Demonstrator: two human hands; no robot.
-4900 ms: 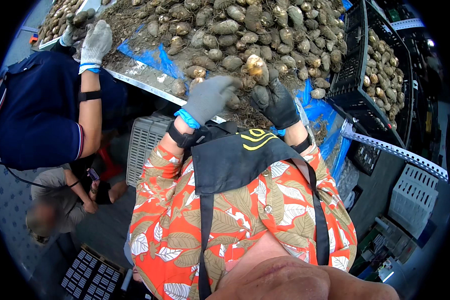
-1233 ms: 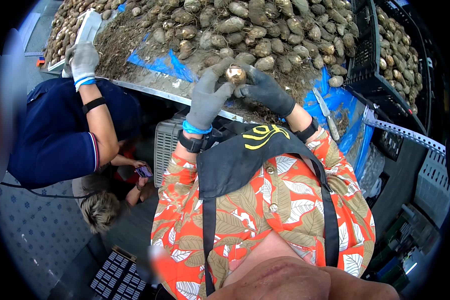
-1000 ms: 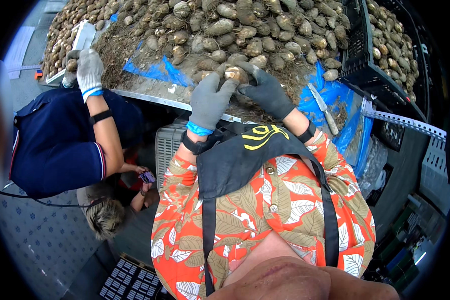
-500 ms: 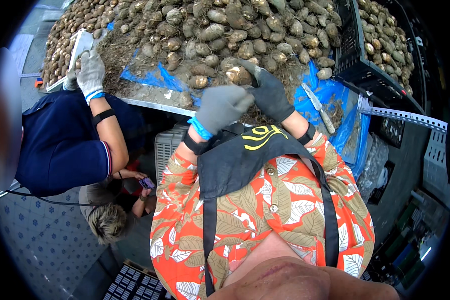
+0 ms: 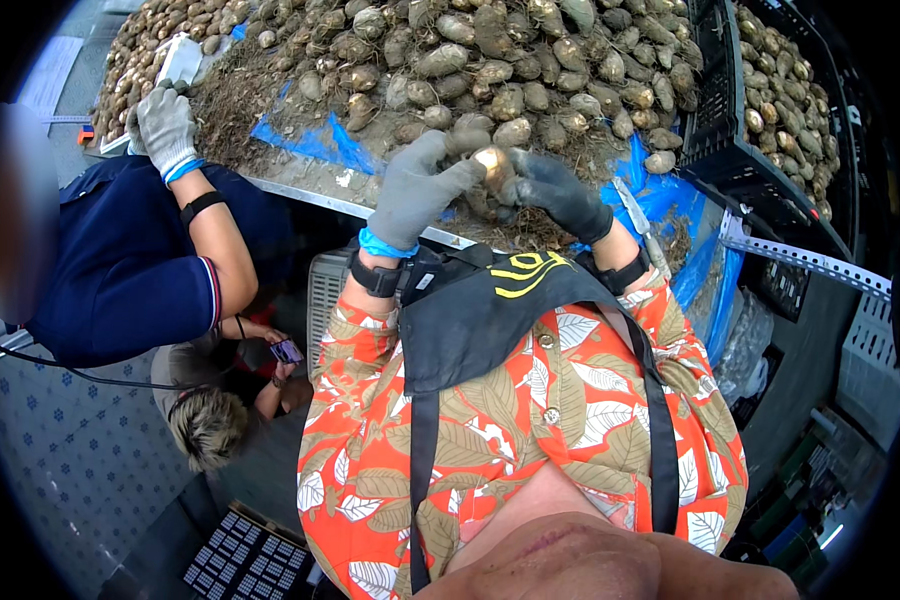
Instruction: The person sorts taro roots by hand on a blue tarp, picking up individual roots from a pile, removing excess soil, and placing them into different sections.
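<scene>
My left hand (image 5: 418, 193), in a grey glove with a blue cuff, and my right hand (image 5: 562, 193), in a darker glove, meet above the near edge of the table. Between them is a brown taro corm (image 5: 494, 170) with a pale patch facing up. My right fingers curl round one side of it; my left thumb and fingers close on the other. The glove fingers partly cover it. Just beyond lies a big heap of hairy taro corms (image 5: 510, 60). To the right of my right hand, a knife (image 5: 634, 212) rests on blue plastic sheeting (image 5: 675, 195).
A black crate (image 5: 725, 150) of taro corms stands at right, beside a white perforated metal bar (image 5: 810, 258). At left a co-worker in a dark blue shirt (image 5: 140, 265) works with gloved hands (image 5: 165, 130). Another person (image 5: 210, 420) lower down holds a phone (image 5: 287, 351).
My hands have drawn a taro corm in from the edge of the heap and now hold it between them. My left hand has turned, with its thumb toward the corm.
</scene>
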